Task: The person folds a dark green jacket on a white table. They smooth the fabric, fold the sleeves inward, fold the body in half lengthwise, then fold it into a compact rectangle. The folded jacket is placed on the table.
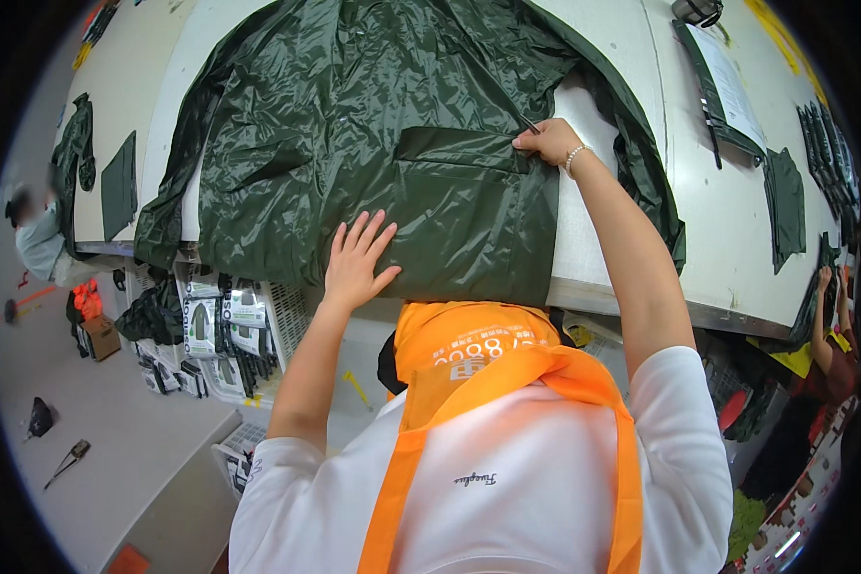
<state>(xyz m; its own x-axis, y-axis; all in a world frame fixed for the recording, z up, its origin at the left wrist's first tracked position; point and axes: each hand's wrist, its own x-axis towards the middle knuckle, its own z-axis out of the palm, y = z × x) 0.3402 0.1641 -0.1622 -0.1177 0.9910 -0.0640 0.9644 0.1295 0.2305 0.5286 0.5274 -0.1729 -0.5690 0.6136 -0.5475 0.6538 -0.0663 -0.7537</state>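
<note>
A shiny dark green rain jacket [277,143] lies spread on the white table in front of me, its hem towards me. My left hand [359,263] rests flat on its lower front, fingers spread. Beside the outer end of the pocket flap [459,145], my right hand [548,142] is closed in a pinch. A thin dark pointed tool [529,124] sticks out of its fingers; its exact kind is hidden by the hand. Whether those fingers also grip the jacket's fabric I cannot tell.
Folded green pieces [784,206] and a clipboard with paper [727,86] lie at the right of the table [641,230]. Packaged garments fill a white basket [282,320] below its left edge. One person [40,234] is at the far left, another [832,359] at the far right.
</note>
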